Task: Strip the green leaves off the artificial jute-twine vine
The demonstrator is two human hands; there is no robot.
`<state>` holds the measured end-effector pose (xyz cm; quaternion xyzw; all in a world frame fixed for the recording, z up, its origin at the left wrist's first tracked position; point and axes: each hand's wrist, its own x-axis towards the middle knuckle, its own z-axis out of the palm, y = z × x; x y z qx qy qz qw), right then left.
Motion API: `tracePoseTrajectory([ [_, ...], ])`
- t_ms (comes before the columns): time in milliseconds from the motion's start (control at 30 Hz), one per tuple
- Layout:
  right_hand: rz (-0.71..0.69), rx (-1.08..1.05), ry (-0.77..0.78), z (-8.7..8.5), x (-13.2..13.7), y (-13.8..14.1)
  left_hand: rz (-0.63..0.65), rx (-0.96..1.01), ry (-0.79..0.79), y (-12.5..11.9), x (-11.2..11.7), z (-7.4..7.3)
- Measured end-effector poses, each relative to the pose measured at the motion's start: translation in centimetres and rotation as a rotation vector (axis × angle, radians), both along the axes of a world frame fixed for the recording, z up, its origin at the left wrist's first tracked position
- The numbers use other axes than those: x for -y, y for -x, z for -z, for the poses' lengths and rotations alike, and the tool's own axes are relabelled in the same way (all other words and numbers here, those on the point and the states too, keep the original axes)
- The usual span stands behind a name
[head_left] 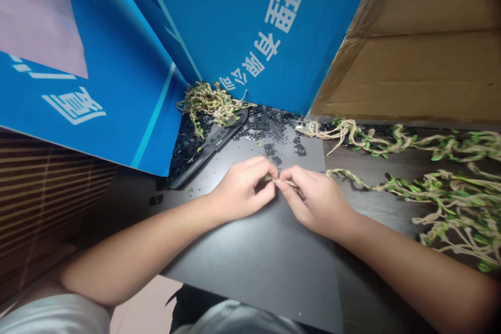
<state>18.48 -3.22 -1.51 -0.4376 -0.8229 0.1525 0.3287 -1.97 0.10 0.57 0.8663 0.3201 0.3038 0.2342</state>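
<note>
Your left hand [242, 189] and right hand [317, 202] are close together over a matte black sheet [250, 250]. Fingers on both are pinching a short piece of leafy jute twine [279, 181], held between the hands. Long jute vines with green leaves [450, 203] lie on the dark wood desk [371, 159], right of the sheet. Small black plastic clips [270, 133] are scattered at the sheet's far edge, beside a long black slotted bar [213, 143] and a tangled jute vine bunch [211, 105], against a blue printed board [258, 21]. A brown cardboard panel [415, 47] stands far right.
</note>
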Motion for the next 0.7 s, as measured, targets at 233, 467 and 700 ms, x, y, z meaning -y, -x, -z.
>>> tracePoseTrajectory([
  [233,-0.001,-0.041,0.006,-0.18,0.06,-0.10,0.014,-0.007,-0.062,0.22,-0.09,-0.07],
  [467,0.068,-0.133,0.024,-0.02,-0.06,-0.19,0.008,-0.026,-0.081,0.24,-0.18,-0.23],
  [700,0.056,-0.148,0.043,-0.02,-0.25,-0.21,0.030,0.003,-0.081,0.29,-0.31,-0.07],
])
